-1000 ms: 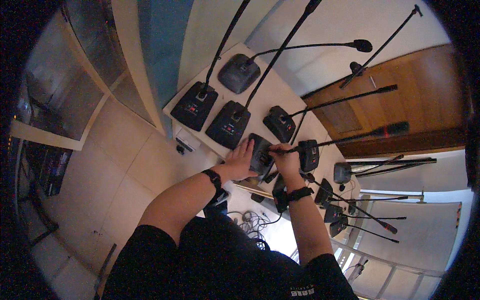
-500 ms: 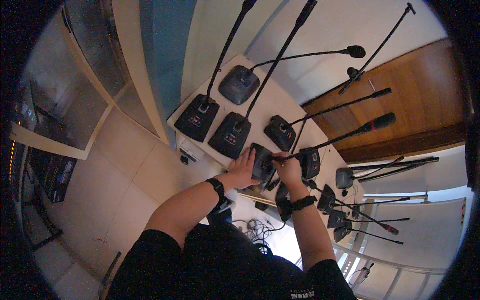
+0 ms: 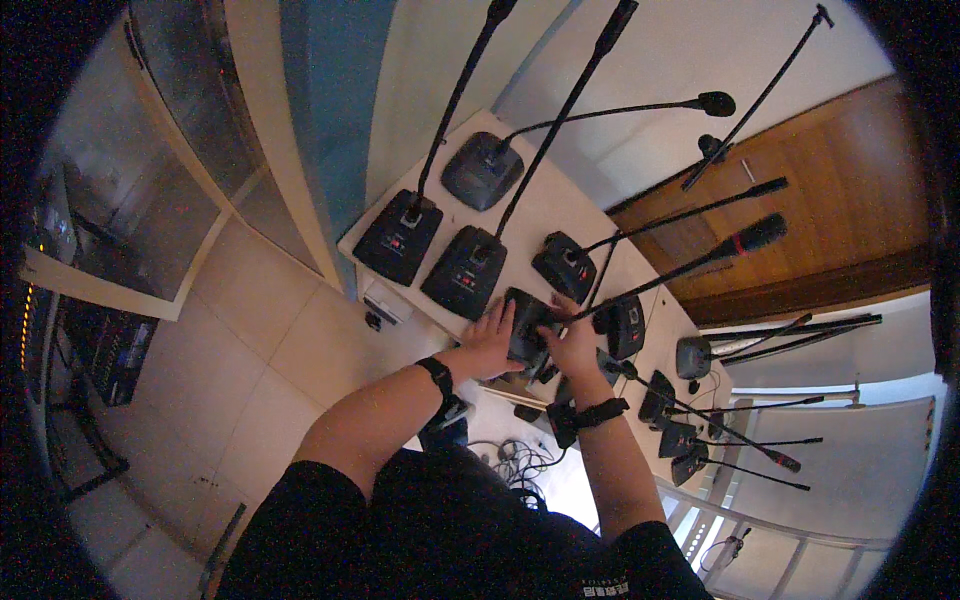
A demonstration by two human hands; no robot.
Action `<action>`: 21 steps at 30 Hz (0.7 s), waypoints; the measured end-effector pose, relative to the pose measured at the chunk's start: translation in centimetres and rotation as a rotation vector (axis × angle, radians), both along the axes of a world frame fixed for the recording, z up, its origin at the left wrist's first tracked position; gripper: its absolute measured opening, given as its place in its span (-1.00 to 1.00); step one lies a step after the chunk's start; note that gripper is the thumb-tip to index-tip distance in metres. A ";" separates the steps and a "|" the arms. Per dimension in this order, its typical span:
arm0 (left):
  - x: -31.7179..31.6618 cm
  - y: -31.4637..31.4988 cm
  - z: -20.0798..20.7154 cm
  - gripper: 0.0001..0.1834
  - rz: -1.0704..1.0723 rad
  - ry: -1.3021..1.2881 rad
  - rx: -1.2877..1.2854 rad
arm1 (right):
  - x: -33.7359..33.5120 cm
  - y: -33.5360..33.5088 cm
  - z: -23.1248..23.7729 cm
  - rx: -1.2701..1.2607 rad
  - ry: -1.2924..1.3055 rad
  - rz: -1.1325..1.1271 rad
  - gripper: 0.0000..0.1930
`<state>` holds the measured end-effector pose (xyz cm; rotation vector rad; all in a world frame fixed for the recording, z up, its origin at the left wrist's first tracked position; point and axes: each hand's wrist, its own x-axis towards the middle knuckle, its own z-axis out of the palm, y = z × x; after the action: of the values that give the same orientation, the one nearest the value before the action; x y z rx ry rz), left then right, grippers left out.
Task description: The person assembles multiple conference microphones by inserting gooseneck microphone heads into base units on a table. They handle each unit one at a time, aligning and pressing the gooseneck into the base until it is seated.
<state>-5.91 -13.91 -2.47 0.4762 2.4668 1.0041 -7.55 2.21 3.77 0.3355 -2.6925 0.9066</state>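
A black desktop gooseneck microphone [image 3: 527,322] stands at the table's near edge between my hands. Along the left side of its base lies my left hand [image 3: 486,343], fingers on the edge and thumb at the near side. My right hand [image 3: 574,345] grips the base's right side, its thumb over the top and its fingers by the foot of the neck. The neck slants up and right to a foam-covered head with a red ring. Just left of this microphone sits another black microphone base [image 3: 465,272]; a smaller one [image 3: 565,262] is beyond it.
Several more gooseneck microphones stand along the pale table [image 3: 520,225] to the far left and right. Loose cables [image 3: 515,460] lie below its near edge. A wooden door panel [image 3: 800,200] is behind. Glass-fronted cabinets [image 3: 130,190] stand at left.
My right hand has shifted from pinching the foot of the neck to holding the base's right side. The microphone's head has moved slightly away and left. My left hand has stayed on the base.
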 end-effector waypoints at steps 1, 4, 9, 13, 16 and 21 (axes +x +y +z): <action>0.1 0.0 0.0 0.28 0.001 -0.004 -0.016 | 0.0 0.3 0.1 0.046 -0.073 -0.053 -0.74; 0.1 0.0 0.2 0.28 0.002 0.018 -0.012 | -0.1 0.5 0.0 0.155 -0.183 -0.142 -0.75; -0.1 0.0 0.2 0.28 -0.010 -0.020 -0.024 | 0.2 -0.8 -0.1 0.239 -0.278 -0.404 -0.68; -0.1 -0.3 0.1 0.29 -0.012 0.027 0.001 | 0.1 -1.3 0.3 0.222 -0.158 -0.329 -0.63; 0.0 -0.1 -0.2 0.29 -0.010 0.021 -0.001 | 0.1 -0.6 0.4 0.083 0.021 -0.091 -0.63; 0.0 0.2 -0.6 0.30 -0.004 0.003 -0.032 | 0.4 0.2 -0.2 0.008 -0.247 -0.177 -0.71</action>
<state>-5.96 -13.67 -3.07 0.4726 2.4796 0.9614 -7.13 2.44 3.58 -0.0162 -2.8910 0.9385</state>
